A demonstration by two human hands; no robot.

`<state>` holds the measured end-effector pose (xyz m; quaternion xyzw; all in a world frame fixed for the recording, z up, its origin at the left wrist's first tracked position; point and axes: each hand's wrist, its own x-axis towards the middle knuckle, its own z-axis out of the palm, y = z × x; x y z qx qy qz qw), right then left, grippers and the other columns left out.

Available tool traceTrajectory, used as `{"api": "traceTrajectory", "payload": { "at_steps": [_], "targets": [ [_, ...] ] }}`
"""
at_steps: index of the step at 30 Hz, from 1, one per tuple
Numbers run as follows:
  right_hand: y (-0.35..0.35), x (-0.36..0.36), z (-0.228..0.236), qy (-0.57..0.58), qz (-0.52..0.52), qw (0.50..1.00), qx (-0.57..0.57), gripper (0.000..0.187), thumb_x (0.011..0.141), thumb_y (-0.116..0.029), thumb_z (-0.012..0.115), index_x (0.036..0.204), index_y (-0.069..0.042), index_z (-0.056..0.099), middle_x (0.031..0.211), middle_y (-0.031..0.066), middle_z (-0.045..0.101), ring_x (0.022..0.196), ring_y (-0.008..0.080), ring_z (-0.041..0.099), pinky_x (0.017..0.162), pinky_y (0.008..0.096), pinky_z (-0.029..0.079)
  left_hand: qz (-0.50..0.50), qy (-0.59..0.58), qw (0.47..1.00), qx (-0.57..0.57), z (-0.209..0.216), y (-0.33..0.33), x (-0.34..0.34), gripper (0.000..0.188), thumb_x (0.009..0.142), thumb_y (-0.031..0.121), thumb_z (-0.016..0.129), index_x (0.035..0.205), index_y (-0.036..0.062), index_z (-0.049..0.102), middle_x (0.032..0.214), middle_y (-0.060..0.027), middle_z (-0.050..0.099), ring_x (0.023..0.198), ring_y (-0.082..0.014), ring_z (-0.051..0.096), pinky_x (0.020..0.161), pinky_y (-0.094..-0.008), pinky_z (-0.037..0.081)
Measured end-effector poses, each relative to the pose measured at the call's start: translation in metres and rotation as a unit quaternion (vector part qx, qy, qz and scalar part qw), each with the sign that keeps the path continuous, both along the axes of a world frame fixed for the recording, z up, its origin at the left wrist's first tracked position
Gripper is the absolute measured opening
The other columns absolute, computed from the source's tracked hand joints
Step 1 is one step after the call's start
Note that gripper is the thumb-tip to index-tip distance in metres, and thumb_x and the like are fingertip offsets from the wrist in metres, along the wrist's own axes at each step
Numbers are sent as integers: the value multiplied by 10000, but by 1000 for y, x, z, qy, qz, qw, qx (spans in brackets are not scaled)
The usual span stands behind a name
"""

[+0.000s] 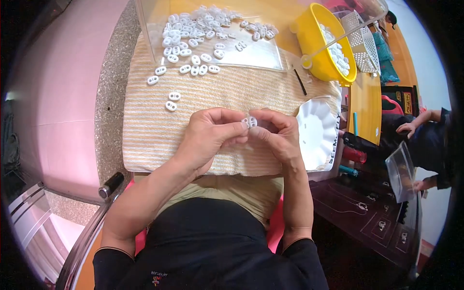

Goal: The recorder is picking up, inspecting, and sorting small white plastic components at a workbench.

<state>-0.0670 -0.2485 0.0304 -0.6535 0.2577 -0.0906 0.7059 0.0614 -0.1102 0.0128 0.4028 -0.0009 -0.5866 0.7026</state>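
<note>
Over the striped cloth (241, 159), both hands meet around a small white oval plastic piece with two holes (252, 121). My left hand (205, 133) pinches its left side between thumb and fingertips. Thumb and index finger of my right hand (282, 135) grip the right side. The fingertips partly cover it, so I cannot tell whether it is one part or two joined. Two similar white pieces (171, 106) lie on the cloth left of my hands. A large pile of them (193, 29) spreads at the far side, partly on a clear plastic sheet.
At the far right stands a yellow basin (309, 48) holding white pieces. A white scalloped dish (309, 130) sits right of my right hand, below a thin black stick (300, 82). A perforated white basket (362, 43) is beyond. Another person (430, 140) holds a clear tray (400, 171).
</note>
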Motion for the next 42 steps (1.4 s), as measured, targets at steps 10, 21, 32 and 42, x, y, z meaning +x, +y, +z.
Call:
{"api": "traceTrajectory", "payload": {
  "at_steps": [10,21,32,42],
  "targets": [
    [-1,-2,-1,14,5,1000,-27,316,782,-11,747,1087,11,669,960,40,692,863,99,636,787,233,507,-12,3,1000,1,-4,1,-1,158,832,60,699,966,-9,654,843,-72,684,725,-116,657,677,-222,541],
    [0,-6,-5,-12,-9,999,47,312,775,40,729,1080,28,662,988,71,685,894,130,646,806,247,525,-32,20,999,-7,-3,3,-1,155,840,18,680,988,-18,653,901,-99,689,762,-150,668,722,-263,573],
    [-2,-11,-8,-40,-8,996,83,310,770,8,742,1069,28,662,995,79,684,899,137,650,814,260,527,-59,49,996,-37,-2,1,1,174,825,64,726,965,8,639,892,-76,670,774,-150,661,726,-270,568],
    [5,-7,-10,-133,-2,989,56,300,758,-59,773,1036,8,683,919,74,595,850,148,574,756,251,465,-85,80,990,-75,2,3,2,154,821,71,738,924,47,628,871,-45,648,792,-136,640,754,-260,547]
  ]
}}
